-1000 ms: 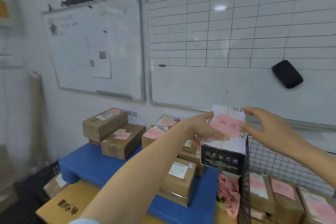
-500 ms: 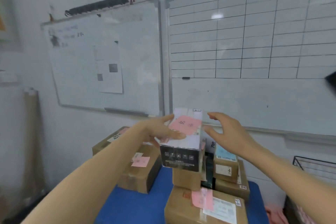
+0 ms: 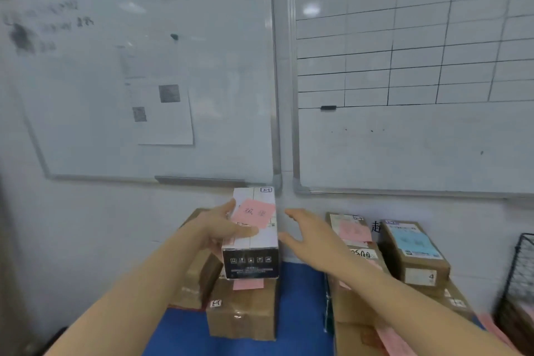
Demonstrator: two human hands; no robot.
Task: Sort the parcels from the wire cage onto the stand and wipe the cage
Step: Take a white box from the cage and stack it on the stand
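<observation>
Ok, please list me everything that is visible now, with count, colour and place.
white box: one, white with black end and pink note, above the brown parcels
brown parcels: at least five, brown, on the stand
stand: one, blue, under the parcels
wire cage: one, black, far right
whiteboards: two, white, on the wall
paper sheet: one, white, on the left whiteboard
left hand: one, grips the white box, thumb on top
right hand: one, holds nothing, just right of the white box
</observation>
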